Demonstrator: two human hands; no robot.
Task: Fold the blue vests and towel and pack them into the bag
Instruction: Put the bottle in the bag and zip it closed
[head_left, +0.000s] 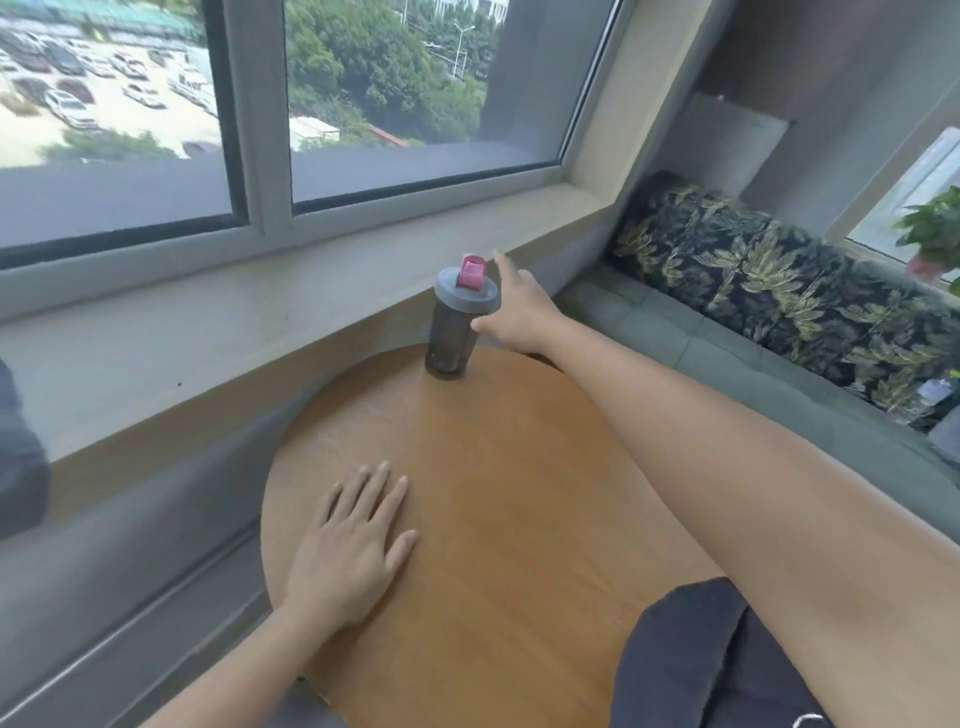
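- right hand (519, 312) reaches to the far edge of the tabletop; its fingers (501, 262) are spread and mostly straight, the thumb touching or just beside the wall of the bottle, not curled round it. it holds nothing that i can see.
- left hand (353, 551) lies palm down on the near-left part of the round brown wooden tabletop (519, 493), fingers straight and slightly apart, holding nothing.
- the dark translucent plastic shaker bottle with a grey lid and pink flip cap (457, 322) stands upright at the far edge of the tabletop, against the pale window sill (208, 332).
- step in hand, as i judge it: moving the bottle aside so the tabletop is free for folding. to do it well, wrap the fingers round the body below the lid, not the flip cap, lift it straight up and set it on the sill or seat; a sideways push at the top would tip it.
- containers: the bottle's lid is on and the cap looks closed; its wall is too dark to tell what is inside. no bag is in view.
- task's things: no blue vests or towel show. a dark navy fabric (701, 660) sits at the near-right edge under the right arm; i cannot tell whether it is a vest or the person's own clothing.
- beyond the right edge runs a grey-green cushioned bench (727, 353) with a dark leaf-patterned bolster (753, 270).
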